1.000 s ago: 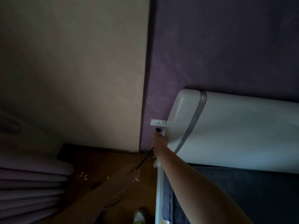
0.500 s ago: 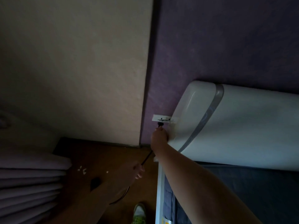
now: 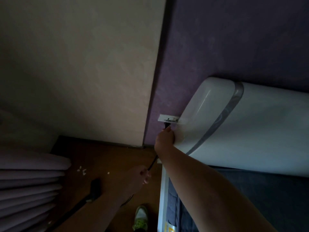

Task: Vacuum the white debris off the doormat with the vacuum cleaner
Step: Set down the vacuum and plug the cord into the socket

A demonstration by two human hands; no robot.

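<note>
My right hand point(image 3: 164, 137) reaches up to the white wall socket point(image 3: 168, 118) on the purple wall and pinches the black plug point(image 3: 167, 126) that sits in it. The black cord point(image 3: 153, 164) runs down from the plug to my left hand point(image 3: 139, 177), which holds it loosely lower down. White debris point(image 3: 82, 170) lies scattered on the brown floor below. The dark vacuum nozzle and tube point(image 3: 94, 190) lie on the floor near the debris. The room is dim; no doormat edge is plain to see.
A white bed headboard point(image 3: 242, 128) and a dark mattress point(image 3: 250, 198) fill the right. Folded pale curtains point(image 3: 28, 181) hang at the left. My shoe point(image 3: 141, 216) stands on the floor beside the white bed frame point(image 3: 163, 198). A beige wall meets the purple one at the corner.
My right hand has pushed the plug up to the socket and stays on it. The view has drifted slightly, and the vacuum nozzle has come into sight on the floor.
</note>
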